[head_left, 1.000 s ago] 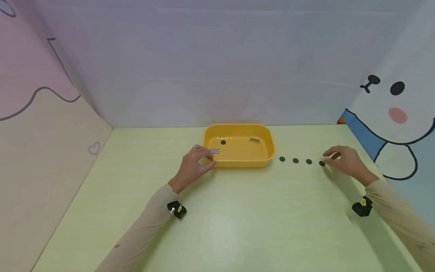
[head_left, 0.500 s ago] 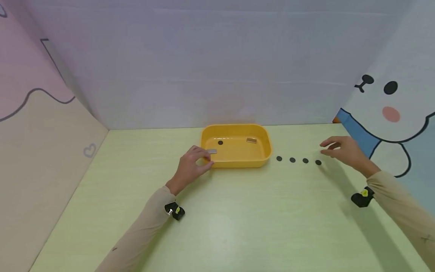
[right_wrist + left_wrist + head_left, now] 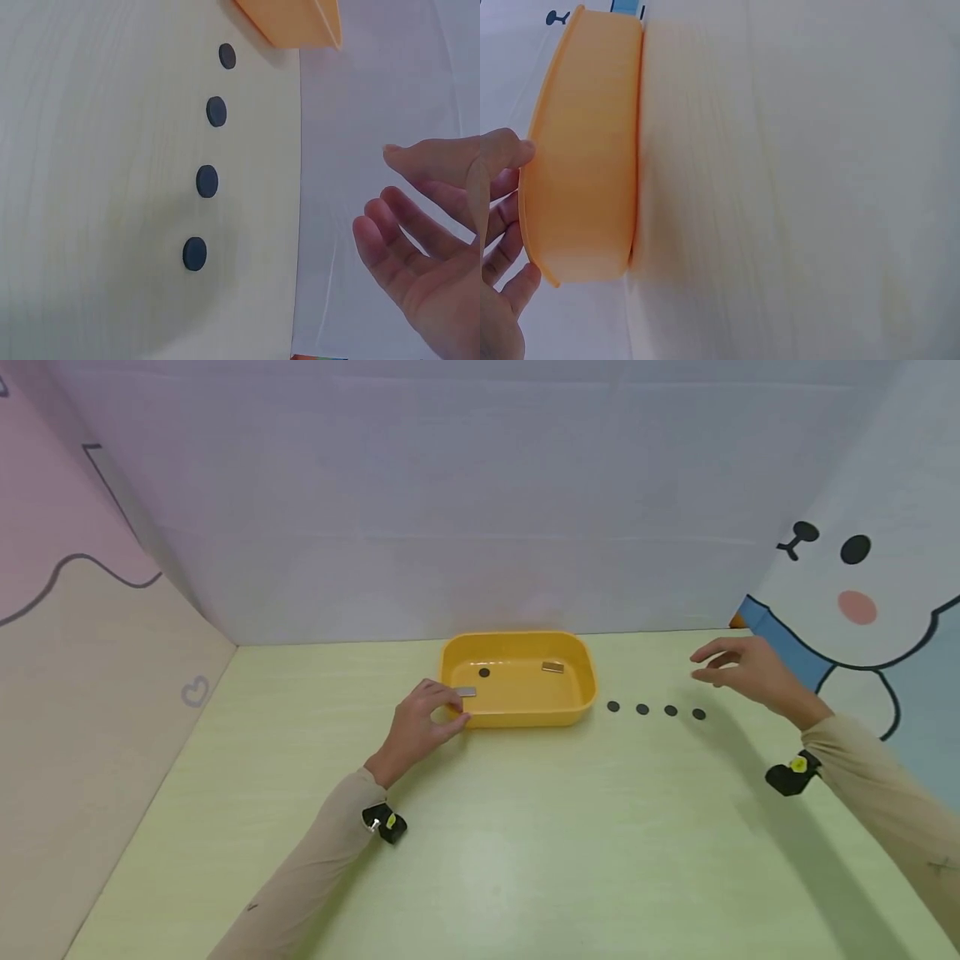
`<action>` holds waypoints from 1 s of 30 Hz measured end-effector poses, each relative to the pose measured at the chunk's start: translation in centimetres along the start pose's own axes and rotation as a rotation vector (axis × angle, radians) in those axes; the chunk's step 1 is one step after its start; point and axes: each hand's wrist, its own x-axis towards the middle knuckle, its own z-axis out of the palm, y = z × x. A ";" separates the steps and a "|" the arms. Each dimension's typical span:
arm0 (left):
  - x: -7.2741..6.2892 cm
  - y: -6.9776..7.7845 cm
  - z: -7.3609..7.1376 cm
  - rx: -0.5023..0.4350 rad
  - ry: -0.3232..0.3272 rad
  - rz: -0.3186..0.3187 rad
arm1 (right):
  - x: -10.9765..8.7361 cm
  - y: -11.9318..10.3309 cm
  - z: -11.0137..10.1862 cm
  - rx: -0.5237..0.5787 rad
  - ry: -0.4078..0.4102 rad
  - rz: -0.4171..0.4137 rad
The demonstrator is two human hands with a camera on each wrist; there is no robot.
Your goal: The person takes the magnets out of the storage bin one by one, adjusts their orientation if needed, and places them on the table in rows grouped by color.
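My left hand [image 3: 422,724] holds the near left corner of a yellow plastic tray [image 3: 525,720] by its rim. In the left wrist view the thumb and fingers lie along the rim of the tray [image 3: 585,150]. Inside the tray are a round black disc [image 3: 483,672], a small silver bar [image 3: 467,692] and a gold-toned bar [image 3: 552,667]. To the tray's right, several black discs [image 3: 671,711] lie in a row on the table. Above the row's right end hovers my right hand [image 3: 750,670], fingers loosely bent and holding nothing; its thumb and fingertips are apart in the right wrist view.
The pale green table [image 3: 510,843] meets a plain white-grey backdrop [image 3: 480,510] behind the tray. A cartoon-printed panel [image 3: 855,627] borders the right side, and a pink and beige panel [image 3: 97,693] the left. A black camera [image 3: 793,774] hangs below the right wrist.
My right hand has let go of the rightmost black disc and risen up and away from it. The disc stays in the row. The left hand keeps its hold on the tray.
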 end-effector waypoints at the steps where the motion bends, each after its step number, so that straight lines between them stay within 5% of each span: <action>1: 0.0 0.0 0.0 0.000 0.001 0.001 | 0.2 -0.2 -0.1 -0.001 -0.006 -0.004; 30: 0.4 -0.1 0.0 0.032 -0.016 -0.002 | 4.4 -6.8 1.2 0.014 -0.125 -0.119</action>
